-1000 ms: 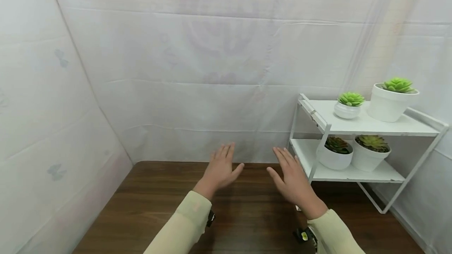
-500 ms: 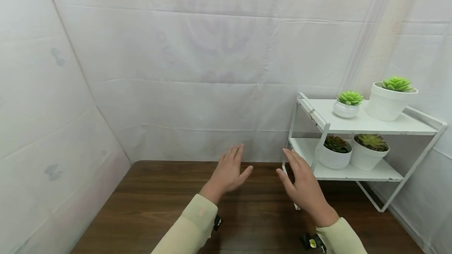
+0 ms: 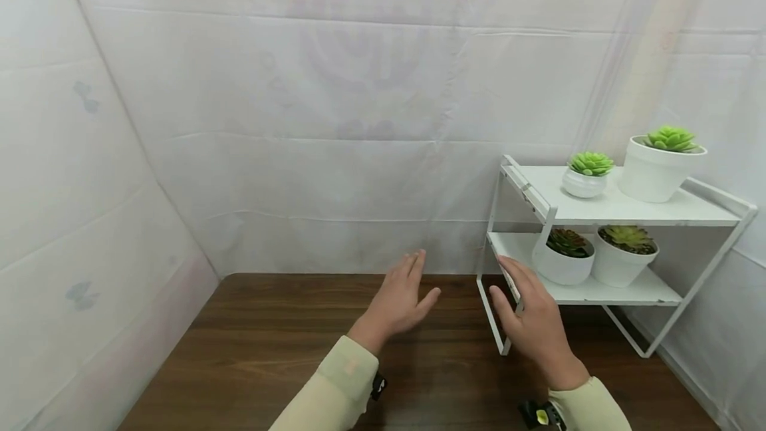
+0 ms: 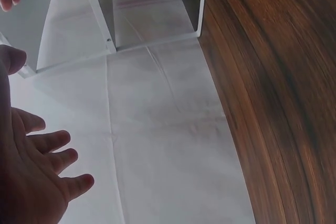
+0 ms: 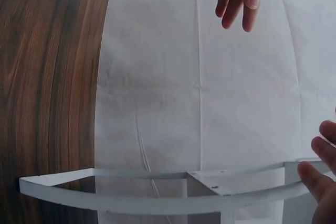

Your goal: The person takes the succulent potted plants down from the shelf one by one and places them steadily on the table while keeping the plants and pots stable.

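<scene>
Over the brown wooden table (image 3: 251, 344) both hands hang in the air with fingers extended. The left hand (image 3: 397, 298) points toward the back wall, its thumb spread and nothing in it; in the left wrist view the left hand (image 4: 37, 161) shows spread fingers. My right hand (image 3: 535, 318) overlaps the near left leg of a white two-tier shelf (image 3: 604, 294) in the head view, holding nothing. On the upper tier stand a small potted succulent (image 3: 585, 183) and a larger potted succulent (image 3: 658, 168). Below them are a dark reddish succulent pot (image 3: 564, 265) and a green succulent pot (image 3: 625, 268).
A white sheet wall (image 3: 335, 185) rises right behind the table's back edge. Another white sheet (image 3: 90, 251) closes off the left side, and one more (image 3: 736, 298) stands to the right of the shelf. Each wrist wears a small black device (image 3: 378, 386).
Both hands have drifted to the right, the right one coming in front of the shelf's left side. The shelf and pots stay in place; the head view has shifted slightly.
</scene>
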A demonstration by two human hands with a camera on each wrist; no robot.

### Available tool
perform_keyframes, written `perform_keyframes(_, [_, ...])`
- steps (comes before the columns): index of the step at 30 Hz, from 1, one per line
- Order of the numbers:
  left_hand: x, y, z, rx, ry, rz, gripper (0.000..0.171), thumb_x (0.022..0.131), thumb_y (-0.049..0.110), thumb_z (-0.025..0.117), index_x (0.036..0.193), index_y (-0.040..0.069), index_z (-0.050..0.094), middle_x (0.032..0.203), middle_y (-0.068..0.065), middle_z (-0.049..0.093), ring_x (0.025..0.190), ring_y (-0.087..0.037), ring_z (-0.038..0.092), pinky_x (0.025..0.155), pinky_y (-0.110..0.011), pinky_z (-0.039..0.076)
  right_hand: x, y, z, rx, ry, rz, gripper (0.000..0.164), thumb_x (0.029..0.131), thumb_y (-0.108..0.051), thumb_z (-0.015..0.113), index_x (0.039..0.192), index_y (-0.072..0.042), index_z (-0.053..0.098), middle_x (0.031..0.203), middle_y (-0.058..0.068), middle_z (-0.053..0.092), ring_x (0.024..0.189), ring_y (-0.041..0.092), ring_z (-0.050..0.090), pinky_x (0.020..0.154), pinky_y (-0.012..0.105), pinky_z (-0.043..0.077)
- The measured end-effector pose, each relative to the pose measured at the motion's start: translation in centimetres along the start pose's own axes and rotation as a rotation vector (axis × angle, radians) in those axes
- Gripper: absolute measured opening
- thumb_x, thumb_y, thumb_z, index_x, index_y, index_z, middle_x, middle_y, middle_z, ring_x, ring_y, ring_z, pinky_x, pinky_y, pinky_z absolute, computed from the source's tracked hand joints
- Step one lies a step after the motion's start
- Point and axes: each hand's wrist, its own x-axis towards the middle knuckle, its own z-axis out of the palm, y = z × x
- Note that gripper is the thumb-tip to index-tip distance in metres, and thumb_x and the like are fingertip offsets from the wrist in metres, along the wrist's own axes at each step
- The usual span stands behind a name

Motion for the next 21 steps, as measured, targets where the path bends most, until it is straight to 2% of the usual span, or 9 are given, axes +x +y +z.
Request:
perform_keyframes(3, [0.0, 0.4, 0.2, -0.007, 0.000, 0.013, 0.072, 0.102, 0.050, 0.036, 0.157, 0.012, 0.009, 0.161, -0.012, 0.021, 0.150, -0.030, 0.017, 0.119, -0.049, 0.021, -0.2, 0.4, -0.3, 0.021, 0.042, -0.021, 0.051, 0.086, -0.011, 0.069, 0.136, -0.008, 0.056, 0.131, 0.016, 0.059, 0.118, 0.032, 0.055, 0.106, 0.010, 0.031])
perform_keyframes(5, [0.1, 0.6, 0.3, -0.017, -0.002, 0.022, 0.071, 0.102, 0.050, 0.035, 0.157, 0.012, 0.009, 0.161, -0.012, 0.021, 0.150, -0.030, 0.017, 0.119, -0.050, 0.021, -0.3, 0.6, -0.5, 0.036, 0.073, -0.034, 0.048, 0.086, -0.011, 0.068, 0.133, -0.007, 0.058, 0.127, 0.017, 0.061, 0.115, 0.033, 0.056, 0.105, 0.004, 0.025])
perform_keyframes(10, [0.1, 1.1, 0.8, -0.009, -0.006, 0.037, 0.071, 0.103, 0.049, 0.035, 0.157, 0.011, 0.009, 0.160, -0.013, 0.022, 0.149, -0.030, 0.019, 0.119, -0.050, 0.022, -0.4, 1.0, -0.9, 0.047, 0.160, -0.075, 0.037, 0.091, -0.019, 0.061, 0.125, -0.004, 0.064, 0.119, 0.018, 0.065, 0.108, 0.032, 0.058, 0.104, 0.003, 0.027])
perform_keyframes(13, [0.2, 1.4, 0.9, -0.002, -0.007, 0.042, 0.070, 0.103, 0.048, 0.035, 0.156, 0.011, 0.010, 0.160, -0.013, 0.023, 0.149, -0.029, 0.020, 0.119, -0.049, 0.023, -0.5, 1.4, -1.1, 0.055, 0.216, -0.098, 0.036, 0.095, -0.027, 0.057, 0.121, -0.003, 0.066, 0.116, 0.017, 0.066, 0.101, 0.030, 0.060, 0.101, 0.003, 0.030])
perform_keyframes(18, [0.4, 2.0, 1.1, 0.005, -0.010, 0.056, 0.069, 0.103, 0.047, 0.036, 0.156, 0.010, 0.012, 0.161, -0.011, 0.023, 0.149, -0.028, 0.021, 0.119, -0.048, 0.023, -0.8, 2.3, -1.4, 0.055, 0.284, -0.104, 0.034, 0.095, -0.026, 0.056, 0.116, -0.002, 0.069, 0.112, 0.017, 0.067, 0.089, 0.017, 0.060, 0.090, 0.004, 0.036])
perform_keyframes(21, [0.5, 2.2, 1.4, 0.019, -0.009, 0.064, 0.069, 0.103, 0.046, 0.036, 0.156, 0.009, 0.012, 0.161, -0.010, 0.023, 0.148, -0.028, 0.022, 0.118, -0.048, 0.024, -1.1, 2.8, -1.6, 0.062, 0.314, -0.097, 0.031, 0.094, -0.022, 0.058, 0.113, -0.001, 0.070, 0.108, 0.017, 0.068, 0.096, 0.006, 0.060, 0.089, 0.003, 0.038])
